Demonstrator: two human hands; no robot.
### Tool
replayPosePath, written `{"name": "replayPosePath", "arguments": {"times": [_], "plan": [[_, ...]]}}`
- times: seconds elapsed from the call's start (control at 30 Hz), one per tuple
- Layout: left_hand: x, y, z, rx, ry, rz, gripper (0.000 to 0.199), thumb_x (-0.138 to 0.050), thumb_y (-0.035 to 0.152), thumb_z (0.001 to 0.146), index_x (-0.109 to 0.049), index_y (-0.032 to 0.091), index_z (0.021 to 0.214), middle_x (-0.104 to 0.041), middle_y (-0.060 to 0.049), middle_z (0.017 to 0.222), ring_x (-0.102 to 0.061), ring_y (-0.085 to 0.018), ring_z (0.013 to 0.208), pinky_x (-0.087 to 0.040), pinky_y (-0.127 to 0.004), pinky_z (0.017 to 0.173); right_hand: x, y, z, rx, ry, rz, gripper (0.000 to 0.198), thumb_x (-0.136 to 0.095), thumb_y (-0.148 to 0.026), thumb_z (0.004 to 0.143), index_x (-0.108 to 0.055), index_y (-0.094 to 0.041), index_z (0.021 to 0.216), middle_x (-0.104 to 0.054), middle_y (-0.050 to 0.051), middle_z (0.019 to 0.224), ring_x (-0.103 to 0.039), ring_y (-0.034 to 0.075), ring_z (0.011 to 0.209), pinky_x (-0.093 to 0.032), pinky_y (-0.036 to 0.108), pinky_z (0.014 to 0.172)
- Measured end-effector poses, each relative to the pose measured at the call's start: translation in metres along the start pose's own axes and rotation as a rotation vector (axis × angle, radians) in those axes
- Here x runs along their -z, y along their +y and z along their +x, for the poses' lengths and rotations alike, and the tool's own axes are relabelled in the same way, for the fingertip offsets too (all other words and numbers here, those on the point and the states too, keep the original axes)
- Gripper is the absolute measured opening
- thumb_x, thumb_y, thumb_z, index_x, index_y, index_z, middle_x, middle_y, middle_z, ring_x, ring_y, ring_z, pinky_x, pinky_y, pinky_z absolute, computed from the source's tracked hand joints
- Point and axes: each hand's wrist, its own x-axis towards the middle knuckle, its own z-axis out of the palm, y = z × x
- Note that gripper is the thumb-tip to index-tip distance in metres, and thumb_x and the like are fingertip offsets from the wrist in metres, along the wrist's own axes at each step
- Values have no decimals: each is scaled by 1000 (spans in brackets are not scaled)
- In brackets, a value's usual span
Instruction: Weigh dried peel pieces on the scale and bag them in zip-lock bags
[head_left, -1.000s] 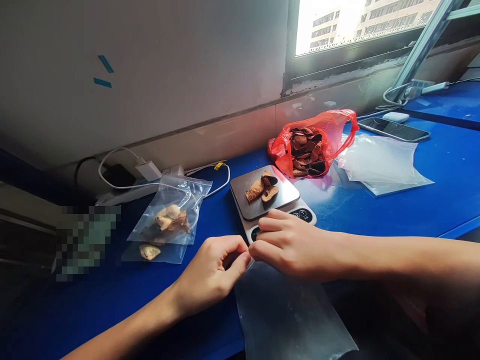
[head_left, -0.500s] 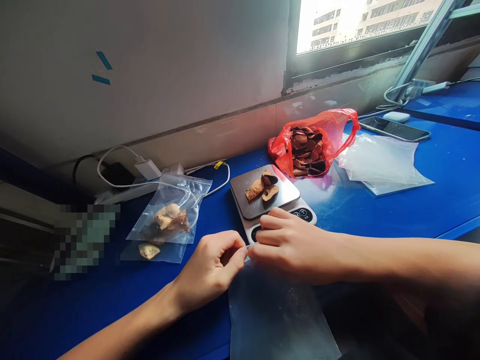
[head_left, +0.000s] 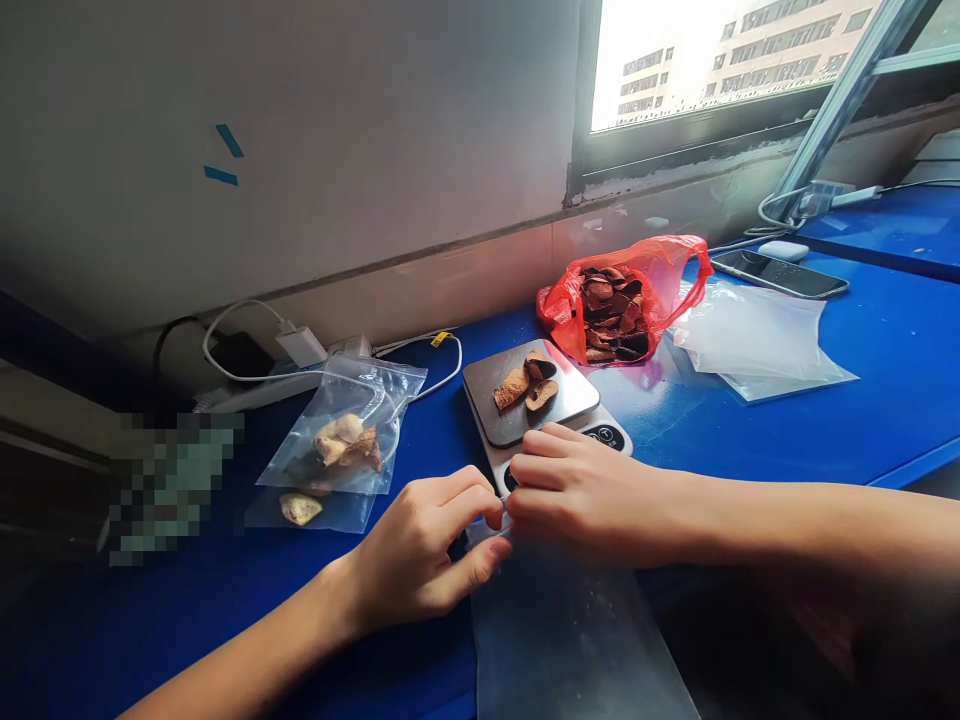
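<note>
"At near centre, doing what with the left hand [head_left: 429,545]?"

"Holding thumb and forefinger parted at the top edge of a clear bag [head_left: 562,640]."

"And with the right hand [head_left: 576,492]?"

"Curling fingers in, pinching that edge, letting the bag hang on the near side."

"Seeing what beyond?"

"Just past the fingers, seeing a scale [head_left: 576,386] bearing brown pieces [head_left: 513,389]; to the left, pouches [head_left: 294,462] holding pale pieces [head_left: 343,440]; farther off, a red bag [head_left: 671,268] bearing dark shells [head_left: 615,310], with flat plastic bags [head_left: 757,328] to its right."

Forearms [head_left: 259,660] & fingers [head_left: 536,472] bare, L/R
</note>
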Motion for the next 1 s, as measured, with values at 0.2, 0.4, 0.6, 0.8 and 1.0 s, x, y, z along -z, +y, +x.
{"name": "replayPosePath", "arguments": {"times": [0.2, 0.4, 0.6, 0.8, 1.0], "plan": [[1, -1, -2, -15, -25, -9, 7, -57, 19, 91, -60, 19, 97, -63, -3, 82, -56, -14, 65, -45, -24, 58, 0, 1, 0, 9, 32, 9, 10, -58, -15, 97, -66, -15, 91, -56, 3, 80, -36, 18, 76, -27, 33, 70], [0, -1, -1, -6, -83, -53, 10, -52, 11, 88, -53, 20, 84, -59, -1, 76, -53, -14, 64, -43, -24, 59, 0, -2, 2, 2, 89, 34, 21, -56, -19, 100, -64, -15, 80, -56, 4, 77, -34, 17, 74, -27, 33, 68], [2, 1, 1, -2, -99, -56, 14, -52, 14, 87, -46, 21, 76, -53, 0, 72, -46, -13, 60, -36, -25, 55, 2, -3, 3, -4, 88, 47, 26, -55, -24, 101, -64, -14, 78, -57, 4, 78, -36, 17, 75, -28, 33, 69], [2, -1, -1, 5, -96, -63, 18, -53, 16, 84, -40, 22, 73, -50, 1, 70, -43, -13, 59, -34, -25, 53, 3, -3, 3, -28, 7, 57, 26, -55, -28, 100, -66, -13, 82, -59, 5, 80, -38, 18, 77, -30, 33, 71], [2, -2, -2, -2, -45, -80, 25, -54, 17, 85, -35, 22, 69, -45, 3, 65, -40, -12, 56, -32, -25, 50, 5, -5, 5, -53, -29, 54, 23, -58, -28, 97, -67, -13, 83, -59, 5, 81, -39, 18, 77, -31, 33, 71]]}}
